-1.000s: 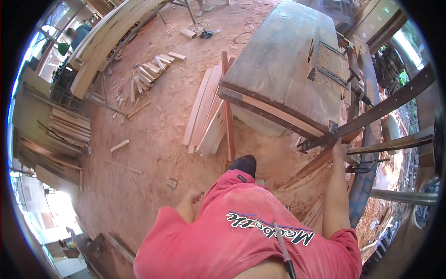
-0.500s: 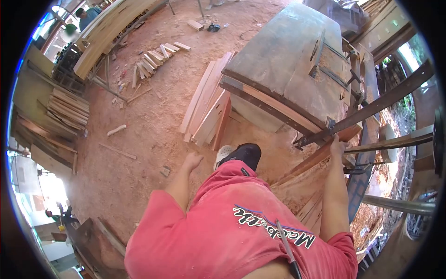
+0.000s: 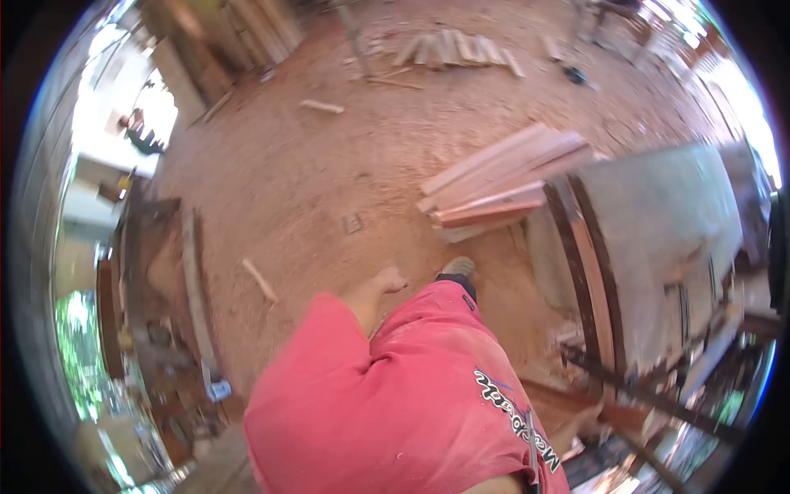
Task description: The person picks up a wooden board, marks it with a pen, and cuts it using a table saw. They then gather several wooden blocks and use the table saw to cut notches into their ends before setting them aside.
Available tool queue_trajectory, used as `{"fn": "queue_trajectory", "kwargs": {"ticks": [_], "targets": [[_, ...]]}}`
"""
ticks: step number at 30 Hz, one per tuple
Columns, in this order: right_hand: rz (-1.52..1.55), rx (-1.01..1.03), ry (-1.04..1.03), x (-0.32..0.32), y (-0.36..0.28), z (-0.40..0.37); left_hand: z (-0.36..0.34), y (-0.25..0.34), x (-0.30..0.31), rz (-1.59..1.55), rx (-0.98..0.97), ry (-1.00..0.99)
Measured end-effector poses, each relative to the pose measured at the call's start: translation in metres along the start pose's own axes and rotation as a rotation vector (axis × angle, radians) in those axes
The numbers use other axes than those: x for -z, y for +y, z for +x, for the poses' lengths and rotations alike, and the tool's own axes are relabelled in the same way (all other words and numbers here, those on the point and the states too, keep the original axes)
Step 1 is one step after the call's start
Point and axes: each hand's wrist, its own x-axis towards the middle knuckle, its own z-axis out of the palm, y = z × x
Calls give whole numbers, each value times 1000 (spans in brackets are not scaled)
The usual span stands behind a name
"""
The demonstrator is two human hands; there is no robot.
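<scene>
My left hand (image 3: 391,280) hangs low over the sawdust-covered ground beside my leg, its fingers loosely curled with nothing visible in them. At the lower right, my right hand (image 3: 586,418) is blurred and partly lost against the wood; it is closed on a reddish wooden board (image 3: 547,395). That board lies beside the machine table (image 3: 658,214), close to a dark metal bar (image 3: 658,399). Several planks (image 3: 502,169) are stacked on the ground at the table's near left side.
Short wood pieces (image 3: 457,49) lie in a row at the back. Loose sticks (image 3: 322,106) are scattered over the ground. A long timber (image 3: 196,288) stands at the left, near cluttered wood. A dark object (image 3: 575,75) rests on the ground at the back right.
My view has swung to the left, so the table and planks now sit farther right. My left hand remains low by my side; my right hand stays at the board.
</scene>
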Motion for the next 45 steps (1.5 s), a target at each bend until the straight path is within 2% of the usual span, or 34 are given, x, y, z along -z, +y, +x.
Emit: {"fn": "queue_trajectory", "kwargs": {"ticks": [2,4,6,10,14,15,16,18,20,21,22,23,25,27,28,29,30,31,33,34,35,37,39,41,42,43,45], "targets": [[96,37,-10,6,-37,-37,-19,-27,2,-70,92,4],[158,13,-150,8,-83,-76,-30,-49,3,-111,159,-20],[207,-11,-307,0,-128,-102,-31,-55,2,-446,457,-41],[313,-60,-515,-14,-196,-135,4,-40,20,-494,453,-40],[393,-81,-628,-27,-238,-141,71,22,67,-482,187,137],[409,-85,-634,-28,-245,-139,69,49,96,-480,107,179],[426,-85,-632,-27,-252,-134,65,75,122,-481,18,183],[415,-78,-611,-18,-263,-120,93,112,134,-543,-202,163],[654,32,-693,-17,-277,-98,103,158,148,-217,-359,161],[628,28,-667,-14,-282,-89,103,172,156,-210,-379,130],[810,-5,-745,-4,-285,-78,101,193,160,-87,-487,55],[979,-29,-799,14,-287,-68,94,223,158,38,-616,-36],[1122,142,-718,42,-309,-58,55,269,162,197,-852,-31],[1223,327,-603,72,-351,-53,23,294,147,236,-1209,181],[1358,293,-782,89,-379,-52,10,307,142,238,-1254,148],[1495,253,-971,103,-399,-51,1,319,141,158,-1433,252],[1515,150,-776,124,-395,-44,-8,329,140,64,-1604,361],[1498,168,-745,138,-386,-32,-18,338,139,57,-1638,341],[1689,131,-996,158,-370,-17,-39,354,141,-94,-1693,203],[1729,62,-995,170,-363,-18,-50,360,147,-126,-1776,338],[1720,83,-970,180,-353,-23,-58,371,156,-131,-1805,324],[1764,-58,-259,193,-333,-41,-72,390,175,22,-1887,420],[1743,-94,-250,197,-319,-64,-82,418,195,86,-1939,371],[1376,-141,205,193,-292,-85,-91,445,211,225,-2022,319],[1373,-131,237,191,-271,-93,-95,458,214,332,-1991,192],[1267,-137,343,189,-248,-100,-95,467,205,338,-2019,173],[1148,-147,487,192,-228,-120,-84,478,172,72,-2049,402]]}}
